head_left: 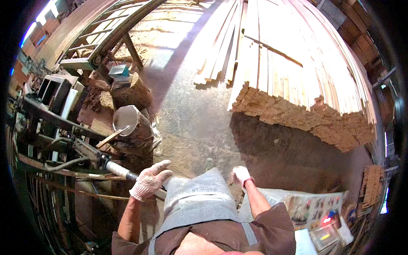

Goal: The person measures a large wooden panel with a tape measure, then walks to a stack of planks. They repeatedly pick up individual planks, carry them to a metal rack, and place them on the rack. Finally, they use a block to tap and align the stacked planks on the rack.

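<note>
Gripping grey lever [123, 171], gloved left hand [148, 182], colourful panel [316, 208]

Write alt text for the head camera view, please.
A person's gloved left hand rests on a white machine handle, the gloved right hand hanging free. A big stack of wooden slats lies ahead on the dusty floor.

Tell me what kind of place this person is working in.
Most likely a woodworking shop or small sawmill: a big stack of cut wooden slats fills the floor, sawdust lies on the concrete, and the gloved left hand rests on a lever of a machine.
</note>
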`<action>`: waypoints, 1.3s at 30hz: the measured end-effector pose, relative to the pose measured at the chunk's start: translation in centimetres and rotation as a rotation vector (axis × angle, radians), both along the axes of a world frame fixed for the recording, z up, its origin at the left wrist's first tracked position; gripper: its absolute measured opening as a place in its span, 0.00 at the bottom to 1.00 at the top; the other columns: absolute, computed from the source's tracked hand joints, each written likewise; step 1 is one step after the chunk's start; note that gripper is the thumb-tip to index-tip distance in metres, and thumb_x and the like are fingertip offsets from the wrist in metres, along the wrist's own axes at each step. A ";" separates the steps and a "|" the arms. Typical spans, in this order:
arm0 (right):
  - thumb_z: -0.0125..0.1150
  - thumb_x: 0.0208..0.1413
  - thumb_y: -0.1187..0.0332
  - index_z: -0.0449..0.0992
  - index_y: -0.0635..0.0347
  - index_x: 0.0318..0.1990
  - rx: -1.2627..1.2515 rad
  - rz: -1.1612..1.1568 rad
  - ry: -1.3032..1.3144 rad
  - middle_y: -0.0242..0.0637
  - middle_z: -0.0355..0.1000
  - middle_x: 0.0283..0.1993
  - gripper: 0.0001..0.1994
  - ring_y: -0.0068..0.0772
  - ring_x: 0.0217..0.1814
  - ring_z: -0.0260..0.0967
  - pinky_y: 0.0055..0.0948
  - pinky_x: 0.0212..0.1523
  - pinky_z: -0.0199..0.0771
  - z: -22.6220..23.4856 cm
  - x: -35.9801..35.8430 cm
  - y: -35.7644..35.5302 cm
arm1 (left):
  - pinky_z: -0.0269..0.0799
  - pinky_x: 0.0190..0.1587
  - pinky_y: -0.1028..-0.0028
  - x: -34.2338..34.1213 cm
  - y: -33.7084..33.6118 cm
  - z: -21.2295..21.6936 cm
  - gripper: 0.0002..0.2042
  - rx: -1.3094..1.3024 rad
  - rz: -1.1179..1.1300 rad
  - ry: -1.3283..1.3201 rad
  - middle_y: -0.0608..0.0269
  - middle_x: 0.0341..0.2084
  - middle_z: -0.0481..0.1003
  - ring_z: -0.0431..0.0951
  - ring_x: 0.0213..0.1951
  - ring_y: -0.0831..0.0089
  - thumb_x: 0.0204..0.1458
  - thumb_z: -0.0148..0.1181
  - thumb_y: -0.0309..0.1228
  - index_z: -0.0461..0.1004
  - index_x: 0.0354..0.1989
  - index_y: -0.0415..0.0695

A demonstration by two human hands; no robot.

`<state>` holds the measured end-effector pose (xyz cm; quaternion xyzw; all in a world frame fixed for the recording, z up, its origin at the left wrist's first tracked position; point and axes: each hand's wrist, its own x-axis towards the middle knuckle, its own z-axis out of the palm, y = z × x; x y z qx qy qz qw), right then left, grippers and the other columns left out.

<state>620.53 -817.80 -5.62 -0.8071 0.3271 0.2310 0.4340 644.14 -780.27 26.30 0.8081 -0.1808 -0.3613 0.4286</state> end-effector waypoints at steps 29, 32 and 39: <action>0.57 0.64 0.68 0.70 0.61 0.62 0.555 -0.925 0.157 0.39 0.77 0.36 0.20 0.34 0.27 0.75 0.34 0.20 0.72 -8.8 57.5 -39.8 | 0.69 0.61 0.60 60.4 -45.2 -21.8 0.28 0.436 -0.371 -0.154 0.46 0.58 0.75 0.75 0.60 0.50 0.61 0.54 0.51 0.74 0.61 0.43; 0.61 0.63 0.66 0.68 0.63 0.66 0.527 -0.734 0.204 0.39 0.77 0.39 0.25 0.34 0.30 0.76 0.35 0.25 0.77 -11.0 66.1 -45.8 | 0.70 0.60 0.60 63.6 -51.2 -21.3 0.28 0.591 -0.031 0.059 0.43 0.54 0.77 0.76 0.58 0.48 0.61 0.54 0.50 0.74 0.60 0.40; 0.67 0.54 0.45 0.58 0.63 0.73 0.103 -0.492 0.410 0.57 0.60 0.73 0.45 0.54 0.76 0.58 0.43 0.73 0.59 -23.2 78.5 -55.9 | 0.74 0.55 0.57 71.5 -61.0 -29.4 0.26 0.654 -0.126 -0.048 0.43 0.46 0.80 0.79 0.51 0.47 0.54 0.62 0.46 0.77 0.55 0.38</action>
